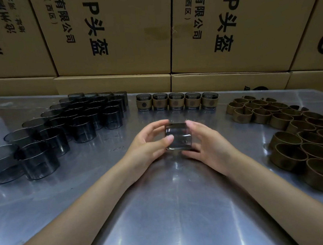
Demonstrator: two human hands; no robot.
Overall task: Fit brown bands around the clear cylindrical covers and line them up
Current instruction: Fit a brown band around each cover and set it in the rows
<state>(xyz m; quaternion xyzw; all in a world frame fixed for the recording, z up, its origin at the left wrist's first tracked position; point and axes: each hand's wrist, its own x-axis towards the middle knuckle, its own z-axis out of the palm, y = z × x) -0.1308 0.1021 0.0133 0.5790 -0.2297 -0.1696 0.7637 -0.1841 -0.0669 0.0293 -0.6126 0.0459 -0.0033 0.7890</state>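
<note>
A smoky clear cylindrical cover (179, 137) is held between both hands at the table's middle. My left hand (148, 142) grips its left side, thumb across the front. My right hand (210, 143) grips its right side. No band shows on this cover. Several bare clear covers (80, 120) stand grouped at the left. Several loose brown bands (283, 121) lie at the right. A row of several banded covers (177, 101) stands side by side at the far middle.
The worktop is shiny metal (172, 207) under a clear film. Stacked cardboard boxes (113, 39) form a wall along the far edge. A dark object (259, 88) peeks out at the far right by the boxes.
</note>
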